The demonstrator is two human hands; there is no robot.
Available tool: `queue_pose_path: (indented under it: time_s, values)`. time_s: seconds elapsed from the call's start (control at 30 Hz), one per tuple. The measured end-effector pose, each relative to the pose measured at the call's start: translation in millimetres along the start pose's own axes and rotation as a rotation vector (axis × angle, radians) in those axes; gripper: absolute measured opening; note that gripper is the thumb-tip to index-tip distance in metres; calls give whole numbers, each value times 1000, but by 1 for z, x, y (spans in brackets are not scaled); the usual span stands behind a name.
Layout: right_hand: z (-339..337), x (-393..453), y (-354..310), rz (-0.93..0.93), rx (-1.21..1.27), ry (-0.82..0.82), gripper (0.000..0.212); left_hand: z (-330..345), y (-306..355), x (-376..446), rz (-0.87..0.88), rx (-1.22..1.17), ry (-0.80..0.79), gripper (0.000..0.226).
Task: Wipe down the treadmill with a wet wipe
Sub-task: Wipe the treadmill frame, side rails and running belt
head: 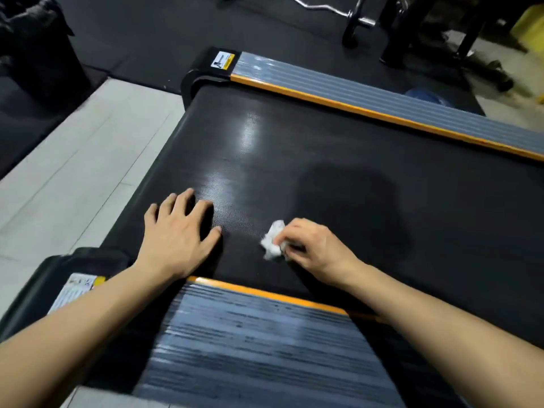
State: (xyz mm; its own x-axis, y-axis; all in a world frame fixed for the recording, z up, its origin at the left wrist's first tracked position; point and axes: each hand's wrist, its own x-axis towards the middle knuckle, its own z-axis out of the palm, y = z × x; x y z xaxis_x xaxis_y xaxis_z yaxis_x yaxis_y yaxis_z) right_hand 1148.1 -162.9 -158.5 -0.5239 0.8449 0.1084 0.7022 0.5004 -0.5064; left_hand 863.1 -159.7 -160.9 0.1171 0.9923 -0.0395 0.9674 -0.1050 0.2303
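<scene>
A crumpled white wet wipe (273,239) is pinched between the thumb and curled fingers of the right hand (312,248), with most of the wad seen protruding to the left of the fingertips and pressed down onto the treadmill belt (353,160). The wipe is found near the front edge of the belt, just beyond the near side rail (253,343), and well apart from the far side rail (382,104). The left hand (176,234) is laid flat on the belt to the left of the wipe, palm down, fingers spread and straight; it is not in contact with the wipe. The belt is black and matte, with a fine dimpled texture picked out where light is reflected in a pale streak. Both side rails are made of ribbed grey strips edged by a narrow orange band along the belt side. Rounded black end caps (206,69) are fitted at the ends of the rails, and a printed label (222,60) with a yellow margin is carried on the far one. Pale floor tiles (73,160) are seen to the left, dark rubber matting (141,30) beyond, and a curved barbell (332,10) with a plate at the top.
</scene>
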Motion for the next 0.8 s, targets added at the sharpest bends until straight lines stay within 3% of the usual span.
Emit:
queue_pose_path:
  time_s: [0.1,0.23,0.43,0.6,0.7,0.8]
  values:
    - [-5,44,40,47,-83,181,20,11,6,48,75,20,2,66]
    - [-25,114,108,224,-149,380,17,24,2,99,42,49,20,67]
    - [-62,199,192,490,-212,522,26,31,1,105,34,118,70,63]
    - [-72,243,208,716,-233,606,29,26,5,106,16,120,42,62]
    - [-47,286,164,699,-6,554,23,24,5,104,15,124,28,63]
    - [-9,337,110,545,33,307,19,23,5,105,26,124,30,62]
